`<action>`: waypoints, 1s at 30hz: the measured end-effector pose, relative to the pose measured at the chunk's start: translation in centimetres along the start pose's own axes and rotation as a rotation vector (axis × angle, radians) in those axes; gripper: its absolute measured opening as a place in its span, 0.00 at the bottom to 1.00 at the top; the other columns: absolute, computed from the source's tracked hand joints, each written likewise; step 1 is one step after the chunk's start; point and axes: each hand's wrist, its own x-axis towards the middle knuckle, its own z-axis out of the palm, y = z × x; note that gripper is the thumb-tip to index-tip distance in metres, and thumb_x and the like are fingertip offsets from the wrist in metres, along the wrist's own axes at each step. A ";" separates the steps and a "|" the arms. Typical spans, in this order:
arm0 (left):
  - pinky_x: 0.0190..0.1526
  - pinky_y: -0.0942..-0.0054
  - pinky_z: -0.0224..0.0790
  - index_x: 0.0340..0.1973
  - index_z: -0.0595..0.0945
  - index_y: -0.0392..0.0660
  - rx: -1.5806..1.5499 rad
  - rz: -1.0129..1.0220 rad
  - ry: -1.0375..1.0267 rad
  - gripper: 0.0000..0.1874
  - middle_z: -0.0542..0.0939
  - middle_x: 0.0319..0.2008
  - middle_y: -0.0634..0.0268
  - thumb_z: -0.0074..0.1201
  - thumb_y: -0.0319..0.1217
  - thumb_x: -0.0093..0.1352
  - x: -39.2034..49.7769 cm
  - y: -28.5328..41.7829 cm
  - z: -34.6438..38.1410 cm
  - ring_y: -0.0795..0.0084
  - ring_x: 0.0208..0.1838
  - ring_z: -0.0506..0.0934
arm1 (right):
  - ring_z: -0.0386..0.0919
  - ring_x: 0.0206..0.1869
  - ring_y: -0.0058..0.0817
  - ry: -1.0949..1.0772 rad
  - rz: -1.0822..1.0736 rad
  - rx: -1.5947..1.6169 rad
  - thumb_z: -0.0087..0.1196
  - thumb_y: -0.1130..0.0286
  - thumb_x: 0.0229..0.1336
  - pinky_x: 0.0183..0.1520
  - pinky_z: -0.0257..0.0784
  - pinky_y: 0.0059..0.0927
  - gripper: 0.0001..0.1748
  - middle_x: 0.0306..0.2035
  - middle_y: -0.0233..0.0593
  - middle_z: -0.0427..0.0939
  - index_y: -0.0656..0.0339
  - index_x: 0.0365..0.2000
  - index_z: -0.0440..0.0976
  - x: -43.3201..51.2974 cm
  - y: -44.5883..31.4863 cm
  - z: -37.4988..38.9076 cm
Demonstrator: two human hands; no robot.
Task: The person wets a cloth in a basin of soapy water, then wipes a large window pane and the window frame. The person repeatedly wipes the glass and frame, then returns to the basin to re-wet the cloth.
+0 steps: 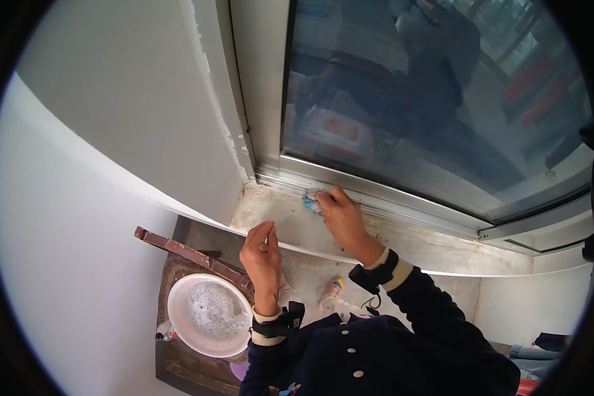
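Observation:
My right hand (344,218) grips a crumpled blue and grey cloth (313,200), which touches the sill beside the metal window track (386,207). To its left, my left hand (261,252) hangs over the front edge of the stained windowsill (287,220), its thumb and fingertips close together. Whether anything small sits between those fingertips I cannot tell. Below and left of this hand is a white basin (174,317) of foamy water (213,312).
A worn red-brown wooden bar (188,253) slants beside the basin, over a woven seat (171,272). A bottle (165,330) lies left of the basin. The framed window glass (401,109) rises behind the sill, and a white wall (79,247) stands at left.

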 end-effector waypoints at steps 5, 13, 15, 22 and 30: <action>0.35 0.71 0.74 0.36 0.82 0.37 0.050 0.020 0.030 0.06 0.82 0.36 0.55 0.55 0.22 0.63 -0.1 -0.7 -0.6 0.61 0.35 0.82 | 0.74 0.30 0.39 0.011 -0.047 0.043 0.54 0.80 0.44 0.30 0.72 0.38 0.15 0.31 0.39 0.67 0.58 0.37 0.74 3.4 -2.6 4.0; 0.35 0.71 0.73 0.36 0.82 0.36 0.058 -0.065 0.059 0.06 0.82 0.36 0.55 0.55 0.22 0.64 -1.0 -0.9 -2.5 0.60 0.35 0.81 | 0.74 0.34 0.40 -0.140 -0.095 0.379 0.53 0.88 0.43 0.36 0.70 0.35 0.21 0.37 0.43 0.71 0.62 0.40 0.78 7.6 -3.4 4.0; 0.35 0.71 0.73 0.36 0.82 0.36 0.047 -0.066 0.071 0.06 0.82 0.36 0.55 0.55 0.22 0.64 -1.0 -1.0 -2.4 0.60 0.36 0.81 | 0.74 0.35 0.40 -0.122 -0.048 0.336 0.52 0.89 0.42 0.37 0.70 0.35 0.23 0.37 0.43 0.71 0.61 0.41 0.78 7.3 -2.6 3.1; 0.37 0.71 0.73 0.37 0.82 0.36 0.063 -0.004 0.042 0.07 0.82 0.37 0.55 0.55 0.22 0.64 -0.5 -1.2 -2.0 0.59 0.36 0.81 | 0.74 0.39 0.38 -0.245 -0.105 0.341 0.52 0.89 0.39 0.39 0.70 0.34 0.24 0.39 0.40 0.71 0.59 0.40 0.78 6.5 -3.1 3.1; 0.39 0.71 0.73 0.37 0.82 0.37 0.037 -0.032 -0.006 0.07 0.82 0.37 0.55 0.55 0.23 0.64 -0.2 -1.9 -2.7 0.59 0.37 0.81 | 0.74 0.41 0.40 -0.365 -0.097 0.468 0.48 0.91 0.38 0.42 0.69 0.34 0.27 0.41 0.42 0.71 0.58 0.41 0.79 6.3 -3.1 2.9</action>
